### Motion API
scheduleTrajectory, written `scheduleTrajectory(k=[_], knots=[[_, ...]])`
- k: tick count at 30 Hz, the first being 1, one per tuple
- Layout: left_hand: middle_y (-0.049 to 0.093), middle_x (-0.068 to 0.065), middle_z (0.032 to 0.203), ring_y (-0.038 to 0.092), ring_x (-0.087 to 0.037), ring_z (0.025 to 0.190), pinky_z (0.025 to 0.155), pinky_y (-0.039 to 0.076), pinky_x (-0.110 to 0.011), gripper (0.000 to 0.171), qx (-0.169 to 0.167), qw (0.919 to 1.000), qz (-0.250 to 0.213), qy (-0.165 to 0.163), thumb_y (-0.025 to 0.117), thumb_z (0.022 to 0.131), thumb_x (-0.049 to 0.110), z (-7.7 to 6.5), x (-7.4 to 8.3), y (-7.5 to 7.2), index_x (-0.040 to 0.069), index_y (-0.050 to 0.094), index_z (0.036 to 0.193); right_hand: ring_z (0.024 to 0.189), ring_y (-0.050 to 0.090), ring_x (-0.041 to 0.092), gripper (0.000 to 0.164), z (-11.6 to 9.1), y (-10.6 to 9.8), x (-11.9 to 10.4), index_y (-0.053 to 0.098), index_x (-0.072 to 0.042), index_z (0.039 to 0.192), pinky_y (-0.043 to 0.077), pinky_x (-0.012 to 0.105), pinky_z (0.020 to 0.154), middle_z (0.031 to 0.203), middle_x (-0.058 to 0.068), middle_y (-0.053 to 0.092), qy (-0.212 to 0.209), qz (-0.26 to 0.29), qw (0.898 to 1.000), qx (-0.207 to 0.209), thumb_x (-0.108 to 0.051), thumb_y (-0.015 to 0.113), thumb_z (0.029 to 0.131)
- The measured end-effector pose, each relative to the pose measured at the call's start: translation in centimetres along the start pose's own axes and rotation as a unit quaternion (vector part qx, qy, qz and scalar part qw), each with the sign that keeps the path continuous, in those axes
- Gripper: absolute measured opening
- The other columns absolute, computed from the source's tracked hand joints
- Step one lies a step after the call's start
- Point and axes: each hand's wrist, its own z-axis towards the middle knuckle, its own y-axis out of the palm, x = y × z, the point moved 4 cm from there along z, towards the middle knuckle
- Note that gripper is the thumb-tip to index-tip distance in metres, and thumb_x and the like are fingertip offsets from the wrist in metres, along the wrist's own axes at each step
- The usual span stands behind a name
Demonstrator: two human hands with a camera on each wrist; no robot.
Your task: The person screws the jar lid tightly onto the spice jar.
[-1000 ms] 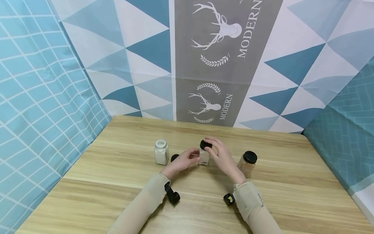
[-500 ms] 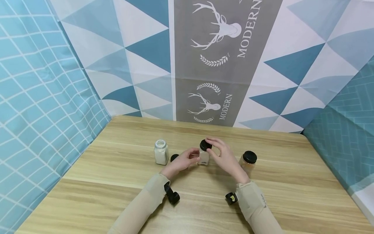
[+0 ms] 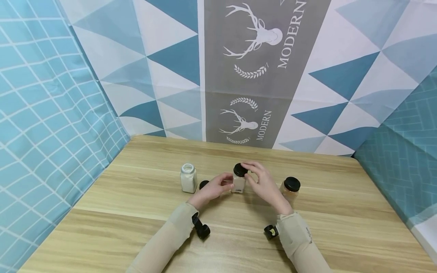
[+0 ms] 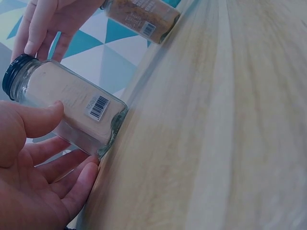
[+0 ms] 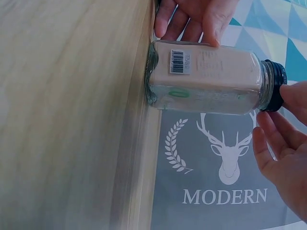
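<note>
Pale jar [image 3: 239,184]: stands up on the table [image 3: 239,242] | left hand [image 3: 213,187]: thumb and fingers round its side, likely to keep it steady | right hand [image 3: 265,188]: pinches the black lid [image 3: 240,170], perhaps because lids turn

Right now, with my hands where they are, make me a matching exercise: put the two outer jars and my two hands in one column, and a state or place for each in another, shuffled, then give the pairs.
Column one
1. Leftmost jar
2. Left hand
3. Rightmost jar
4. Right hand

Column two
A. Capped, with orange-brown contents
B. At the black lid of the middle jar
C. Uncapped, with pale contents
D. At the glass body of the middle jar

Pairs: 1-C, 2-D, 3-A, 4-B
</note>
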Motion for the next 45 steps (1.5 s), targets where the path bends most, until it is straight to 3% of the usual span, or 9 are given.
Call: scheduleTrajectory(k=[10, 18, 21, 25, 30, 35, 40, 45], knots=[[0.042, -0.017, 0.136, 0.044, -0.032, 0.122, 0.099, 0.038, -0.044, 0.048, -0.003, 1.0, 0.0, -0.004, 0.052, 0.093, 0.019, 0.1, -0.2, 0.1, 0.002, 0.038, 0.135, 0.118, 0.048, 0.026, 0.036, 0.0, 0.1, 0.2, 0.057, -0.01, 0.123, 0.038, 0.045, 0.099, 0.126, 0.008, 0.053, 0.004, 0.002, 1.0, -0.006, -0.017, 0.06, 0.088], [0.041, -0.023, 0.135, 0.042, -0.037, 0.122, 0.099, 0.038, -0.045, 0.046, -0.01, 0.9999, -0.003, 0.004, 0.05, 0.093, 0.012, -1.7, 2.9, -0.1, -0.005, 0.037, 0.134, 0.117, 0.049, 0.026, 0.035, 0.2, -0.1, -0.1, 0.057, -0.01, 0.123, 0.039, 0.044, 0.098, 0.126, 0.01, 0.054, -0.008, 0.003, 1.0, 0.0, -0.015, 0.059, 0.089], [0.042, -0.022, 0.135, 0.042, -0.037, 0.122, 0.099, 0.038, -0.044, 0.046, -0.012, 0.9999, -0.002, 0.002, 0.05, 0.093, 0.011, -1.9, 3.2, -0.2, -0.004, 0.037, 0.134, 0.117, 0.049, 0.025, 0.034, 0.2, -0.1, -0.1, 0.057, -0.01, 0.123, 0.039, 0.043, 0.098, 0.126, 0.009, 0.053, -0.012, 0.003, 1.0, 0.003, -0.015, 0.058, 0.089], [0.042, -0.022, 0.134, 0.043, -0.036, 0.121, 0.098, 0.039, -0.044, 0.045, -0.011, 0.9999, -0.002, 0.003, 0.05, 0.093, 0.012, -1.6, 2.7, -0.2, -0.004, 0.038, 0.133, 0.118, 0.049, 0.026, 0.035, 0.1, 0.0, 0.0, 0.058, -0.009, 0.122, 0.039, 0.045, 0.097, 0.128, 0.009, 0.052, -0.007, -0.004, 1.0, 0.005, -0.018, 0.059, 0.088], [0.042, -0.02, 0.135, 0.044, -0.035, 0.121, 0.098, 0.039, -0.046, 0.046, -0.005, 0.9999, -0.007, 0.005, 0.052, 0.093, 0.014, -0.3, 0.6, 0.0, -0.001, 0.039, 0.134, 0.121, 0.045, 0.031, 0.037, 0.1, -0.1, -0.1, 0.058, -0.01, 0.122, 0.037, 0.049, 0.098, 0.135, 0.01, 0.046, 0.0, -0.015, 1.0, 0.013, -0.019, 0.062, 0.087], [0.043, -0.016, 0.136, 0.045, -0.031, 0.121, 0.098, 0.039, -0.044, 0.047, 0.0, 1.0, 0.001, 0.003, 0.053, 0.092, 0.018, 0.4, -0.4, 0.1, 0.003, 0.039, 0.135, 0.12, 0.047, 0.03, 0.036, 0.0, 0.0, -0.1, 0.057, -0.013, 0.124, 0.035, 0.049, 0.1, 0.131, 0.01, 0.051, 0.019, -0.017, 1.0, -0.008, -0.019, 0.059, 0.089], [0.043, -0.018, 0.135, 0.045, -0.033, 0.121, 0.099, 0.038, -0.045, 0.048, -0.001, 1.0, -0.004, 0.007, 0.053, 0.092, 0.017, 0.2, -0.1, 0.1, 0.001, 0.039, 0.135, 0.118, 0.048, 0.028, 0.033, 0.0, -0.2, 0.1, 0.058, -0.015, 0.122, 0.037, 0.047, 0.099, 0.128, 0.009, 0.053, 0.031, -0.013, 0.999, -0.011, -0.017, 0.058, 0.089], [0.042, -0.022, 0.134, 0.044, -0.036, 0.12, 0.098, 0.038, -0.045, 0.046, -0.006, 0.9999, -0.007, 0.009, 0.052, 0.092, 0.012, -1.0, 1.7, -0.1, -0.004, 0.038, 0.133, 0.114, 0.051, 0.027, 0.028, 0.0, -0.3, 0.3, 0.062, -0.014, 0.117, 0.04, 0.046, 0.096, 0.123, 0.011, 0.056, 0.038, -0.007, 0.999, 0.001, -0.014, 0.058, 0.089]])
